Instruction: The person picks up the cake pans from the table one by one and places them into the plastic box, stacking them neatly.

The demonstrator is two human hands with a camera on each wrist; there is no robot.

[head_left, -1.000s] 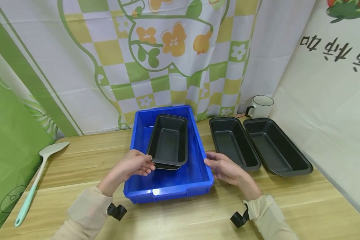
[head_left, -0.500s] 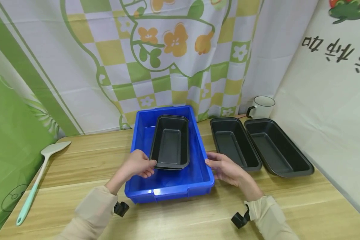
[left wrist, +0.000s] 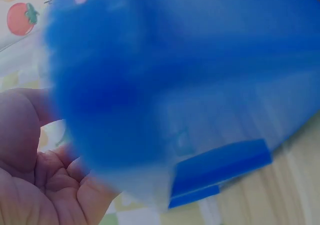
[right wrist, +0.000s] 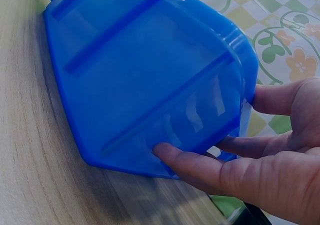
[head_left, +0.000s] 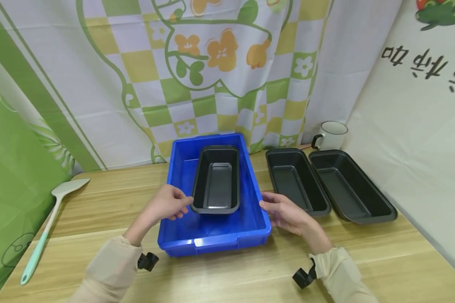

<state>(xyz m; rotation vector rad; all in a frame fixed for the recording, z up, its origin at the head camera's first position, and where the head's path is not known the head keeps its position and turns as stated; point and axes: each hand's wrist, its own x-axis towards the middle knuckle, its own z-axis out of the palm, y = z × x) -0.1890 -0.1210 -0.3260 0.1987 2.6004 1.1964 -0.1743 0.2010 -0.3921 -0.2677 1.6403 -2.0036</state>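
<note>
A black loaf pan [head_left: 218, 185] sits in a blue plastic bin [head_left: 214, 242] on the table, its long side running away from me. My left hand [head_left: 168, 203] is at the pan's near left corner, fingertips beside the rim and the other fingers loosely bent. Whether those fingertips still touch the rim is hard to tell. In the left wrist view the blurred bin wall covers the left fingertips. My right hand [head_left: 284, 212] grips the bin's right side, thumb at the rim and fingers against the outer wall, as the right wrist view shows.
Two more black loaf pans, a near one [head_left: 297, 181] and a farther-right one [head_left: 350, 187], stand right of the bin. Behind them is a white mug [head_left: 330, 135] with a black handle. A turner [head_left: 49, 227] with a mint handle lies at far left. Printed cloth backs the table.
My left hand lowered the loaf pan's near end and shifted it slightly right, then moved a little left of its corner. My right hand stays on the bin.
</note>
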